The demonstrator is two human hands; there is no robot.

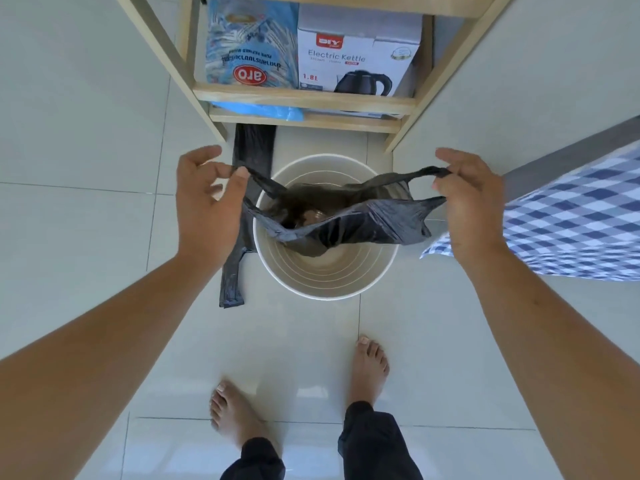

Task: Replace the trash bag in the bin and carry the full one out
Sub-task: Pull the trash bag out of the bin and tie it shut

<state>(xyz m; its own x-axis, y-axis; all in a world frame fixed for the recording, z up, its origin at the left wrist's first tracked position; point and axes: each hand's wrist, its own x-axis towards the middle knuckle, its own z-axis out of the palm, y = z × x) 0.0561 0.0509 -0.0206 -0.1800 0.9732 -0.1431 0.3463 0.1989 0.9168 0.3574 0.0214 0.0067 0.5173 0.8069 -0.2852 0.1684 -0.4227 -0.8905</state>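
A black handled trash bag (346, 220) hangs stretched open over the mouth of a round cream bin (325, 271), its body sagging down inside the bin with the far wall partly see-through. The bag's two handle loops run out at nine o'clock and three o'clock to the person's hands. The left hand (204, 206) pinches the left loop between thumb and fingers (239, 174), the plastic passing under the thumb tip; the other fingers curl loosely above it, not pressed on the bag. The right hand (474, 199) has its fingers (446, 183) closed narrowly on the right loop, one strand coming out at the top of the fist and the bag's edge coming out lower down. Both hands are held outside the bin's rim, so the bag mouth spans wider than the bin.

Just beside the bin at nine o'clock, a second black bag (242, 216) lies flat and folded long on the floor (86, 220), its far end reaching under the wooden shelf (301, 98) at twelve o'clock. On that shelf stand a blue printed packet (249, 43) and, touching it on the right, a white Electric Kettle box (356, 53). At three o'clock a blue-and-white checked cloth (575, 216) hangs past the right wrist. At six o'clock the person's bare feet (370, 365) stand on the pale tiles, well apart from the bin.
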